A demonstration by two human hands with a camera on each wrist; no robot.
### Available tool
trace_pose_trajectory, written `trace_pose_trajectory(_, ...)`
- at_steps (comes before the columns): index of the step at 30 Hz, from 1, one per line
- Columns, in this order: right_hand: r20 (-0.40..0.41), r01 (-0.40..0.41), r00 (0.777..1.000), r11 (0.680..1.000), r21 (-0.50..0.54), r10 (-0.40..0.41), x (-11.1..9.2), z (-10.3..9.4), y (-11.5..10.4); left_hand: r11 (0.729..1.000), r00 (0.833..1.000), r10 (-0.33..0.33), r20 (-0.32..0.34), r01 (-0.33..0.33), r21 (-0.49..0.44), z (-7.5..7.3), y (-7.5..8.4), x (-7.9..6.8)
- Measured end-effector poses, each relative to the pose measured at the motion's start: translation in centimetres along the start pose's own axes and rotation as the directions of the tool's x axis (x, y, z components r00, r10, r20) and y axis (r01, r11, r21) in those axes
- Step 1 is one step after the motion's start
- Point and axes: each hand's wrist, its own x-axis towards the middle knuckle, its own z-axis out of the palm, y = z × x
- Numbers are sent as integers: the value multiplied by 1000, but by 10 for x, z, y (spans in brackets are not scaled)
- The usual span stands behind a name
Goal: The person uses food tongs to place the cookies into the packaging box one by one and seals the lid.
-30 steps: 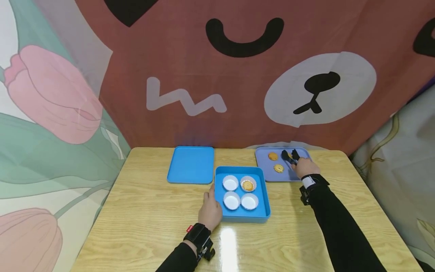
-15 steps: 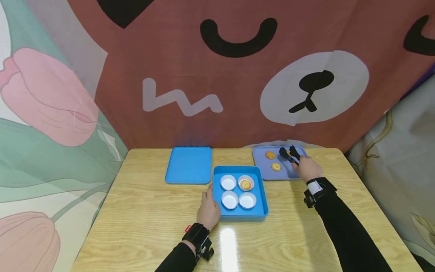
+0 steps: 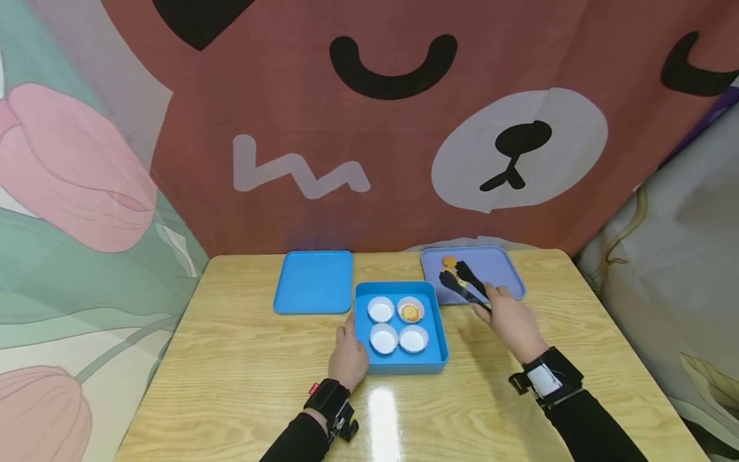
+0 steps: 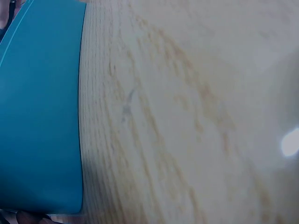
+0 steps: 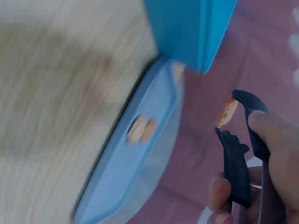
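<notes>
My right hand [image 3: 514, 324] grips black tongs [image 3: 473, 279] in front of the lilac tray [image 3: 499, 276]. In the right wrist view, a small round biscuit [image 5: 227, 112] is pinched on edge between the tong tips. Two more biscuits [image 5: 137, 129] lie on the tray, partly hidden behind the tongs in the head view. My left hand [image 3: 349, 359] rests against the left wall of a blue box [image 3: 435, 333], fingers along its side. White paper cups [image 3: 383, 338] stand in two rows in the box; the far right cup [image 3: 419, 303] holds a biscuit [image 3: 410, 313].
A flat blue lid or tray [image 3: 314, 282] lies at the back left of the wooden table [image 3: 248, 359]. The lilac tray sits at the back right, close to the box's far right corner. A printed cloth [image 3: 300, 224] hangs behind the table edge.
The right hand has lifted the tongs with a biscuit and moved them left and nearer, off the tray's right part. The left hand stays at the box. The head view has shifted slightly.
</notes>
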Motion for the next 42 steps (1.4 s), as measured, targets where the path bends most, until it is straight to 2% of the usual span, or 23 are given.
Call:
trace_pose_trajectory(7, 90, 63, 994, 998, -6, -62, -29, -2, -37, 1000, 1000, -28, 9, 28, -8, -5, 3, -1)
trace_pose_trajectory(12, 174, 113, 979, 993, -28, -106, -43, 3, -49, 1000, 1000, -21, 8, 21, -10, -3, 5, -2)
trace_pose_trajectory(17, 222, 159, 965, 986, -60, -142, -48, 9, -55, 1000, 1000, -16, 0, 16, -9, -1, 3, -1)
trace_pose_trajectory(22, 234, 201, 956, 975, -91, -176, -50, 14, -60, 1000, 1000, -30, 5, 30, -1, 0, 2, 0)
trace_pose_trajectory(31, 197, 212, 962, 971, -113, -187, -51, 15, -62, 999, 999, -36, 12, 36, -2, -1, 3, 1)
trace_pose_trajectory(42, 184, 157, 972, 985, -67, -143, -53, 18, -59, 999, 998, -50, 24, 50, 0, 0, 5, 0)
